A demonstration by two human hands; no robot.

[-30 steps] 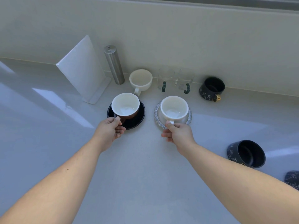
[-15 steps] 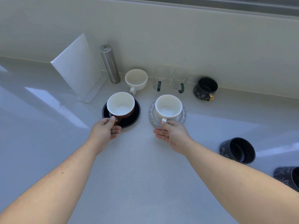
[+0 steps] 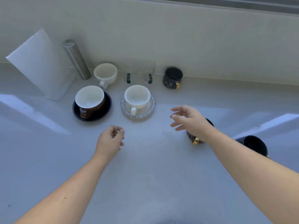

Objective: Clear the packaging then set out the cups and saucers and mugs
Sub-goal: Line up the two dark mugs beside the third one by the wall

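Two bare forearms reach forward over a pale grey countertop [image 3: 145, 183]. The left hand [image 3: 110, 140] hovers with fingers loosely curled inward, holding nothing. Just beyond it and slightly to its left, a brown cup with a white inside [image 3: 90, 99] sits on a black saucer [image 3: 103, 112], handle pointing back toward the person. The right hand [image 3: 190, 121] is spread open, fingers apart, also empty; to its left, a white cup [image 3: 137, 97] rests on a patterned glass saucer [image 3: 152, 104]. Directly under the right wrist lies a black mug with a gold handle [image 3: 196, 139], mostly hidden. Another dark mug [image 3: 254, 145] lies to the right of that forearm. Beyond both hands, along the wall, stand a cream cup [image 3: 106, 73], two clear glass mugs with green handles [image 3: 139, 75], an upright black mug [image 3: 173, 76], a steel cylinder [image 3: 76, 59] and a white stand [image 3: 40, 65].
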